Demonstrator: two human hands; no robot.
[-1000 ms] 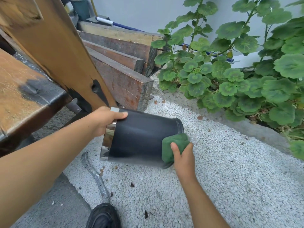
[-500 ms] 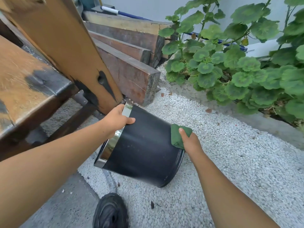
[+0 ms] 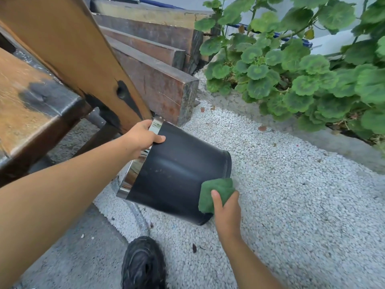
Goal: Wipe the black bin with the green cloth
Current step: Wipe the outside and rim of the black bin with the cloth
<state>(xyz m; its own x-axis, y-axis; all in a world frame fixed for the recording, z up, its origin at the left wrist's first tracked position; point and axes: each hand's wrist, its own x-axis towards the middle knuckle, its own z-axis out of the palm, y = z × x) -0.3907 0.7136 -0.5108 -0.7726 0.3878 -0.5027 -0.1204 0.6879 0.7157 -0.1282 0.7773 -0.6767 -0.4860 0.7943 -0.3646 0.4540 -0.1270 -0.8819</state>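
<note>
The black bin (image 3: 175, 172) is held tipped on its side in the air above the gravel, its shiny chrome rim toward me and its base pointing away to the right. My left hand (image 3: 143, 138) grips that rim at the top. My right hand (image 3: 226, 207) presses a folded green cloth (image 3: 215, 191) against the bin's lower right side near the base. The bin's inside is hidden.
A wooden bench (image 3: 31, 105) and a slanted plank (image 3: 83, 59) stand left. Dark timber beams (image 3: 158, 80) lie stacked behind the bin. Leafy green plants (image 3: 302, 76) fill the right. A corrugated hose (image 3: 138, 219) and my black shoe (image 3: 143, 263) are below, on pale gravel (image 3: 291, 195).
The green cloth in my right hand slid from the top of the bin's wall down to its lower side near the base. My left hand kept its grip on the rim.
</note>
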